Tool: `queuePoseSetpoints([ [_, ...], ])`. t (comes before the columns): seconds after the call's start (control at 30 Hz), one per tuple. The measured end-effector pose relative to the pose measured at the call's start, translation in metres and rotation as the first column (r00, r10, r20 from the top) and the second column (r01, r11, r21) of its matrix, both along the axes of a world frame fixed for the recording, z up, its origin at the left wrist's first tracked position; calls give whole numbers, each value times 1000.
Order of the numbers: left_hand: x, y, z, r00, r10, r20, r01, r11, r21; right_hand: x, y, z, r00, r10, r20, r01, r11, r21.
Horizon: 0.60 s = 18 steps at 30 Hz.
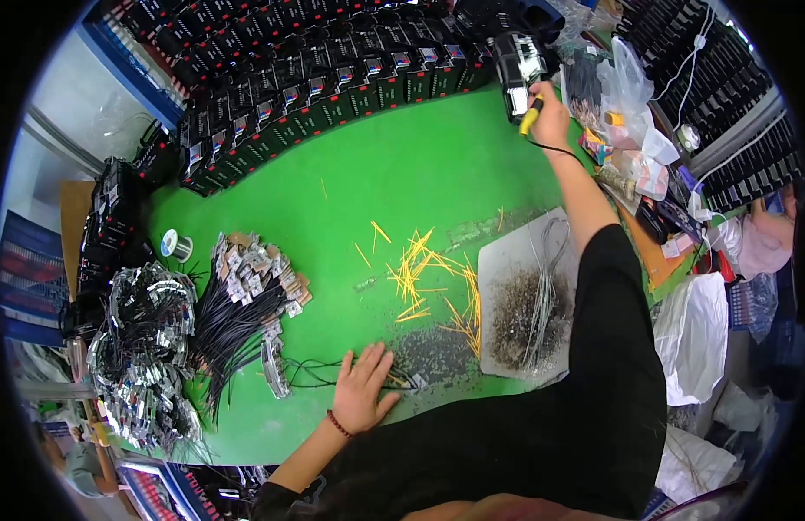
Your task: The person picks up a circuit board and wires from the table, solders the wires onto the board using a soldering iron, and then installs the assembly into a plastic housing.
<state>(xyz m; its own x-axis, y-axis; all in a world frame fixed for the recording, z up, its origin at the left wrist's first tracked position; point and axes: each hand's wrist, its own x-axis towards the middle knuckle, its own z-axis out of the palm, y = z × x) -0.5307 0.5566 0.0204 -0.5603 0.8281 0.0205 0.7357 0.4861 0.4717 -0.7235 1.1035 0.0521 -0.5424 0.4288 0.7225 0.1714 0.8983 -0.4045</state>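
Observation:
My left hand (361,392) lies flat on the green table, fingers stretched out, over thin black cables (311,373) beside a small silver-ended piece (418,380). Far off at the upper right, my right hand (552,120) is closed round a yellow-handled soldering iron (532,116) with a black cord; its tip is hidden. That hand is next to a black, shiny-fronted device (517,74). Thin yellow sticks or tubes (411,269) are scattered mid-table. A grey, scorched-looking board (507,260) with grey wires (544,304) on it lies below my right arm.
Rows of black boxed units (333,100) line the far edge. At left are a solder-wire spool (177,246), bundled black cables (237,304) and a heap of silver-ended parts (146,356). Plastic bags (626,95) crowd the right edge. A white sack (693,339) stands beyond it.

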Motion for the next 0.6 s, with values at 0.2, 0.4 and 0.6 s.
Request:
queuePoseSetpoints([
  [0.2,-5,23,27,991,122,62,-136,939,315,107,-65,83,927,318,-200,-375,817,-438],
  [0.4,-10,107,71,894,142,426,-401,680,614,195,-205,93,857,378,-349,-510,718,-475],
  [0.6,2,104,86,484,-302,821,-721,395,570,246,-324,65,796,417,-437,-564,773,-290],
])
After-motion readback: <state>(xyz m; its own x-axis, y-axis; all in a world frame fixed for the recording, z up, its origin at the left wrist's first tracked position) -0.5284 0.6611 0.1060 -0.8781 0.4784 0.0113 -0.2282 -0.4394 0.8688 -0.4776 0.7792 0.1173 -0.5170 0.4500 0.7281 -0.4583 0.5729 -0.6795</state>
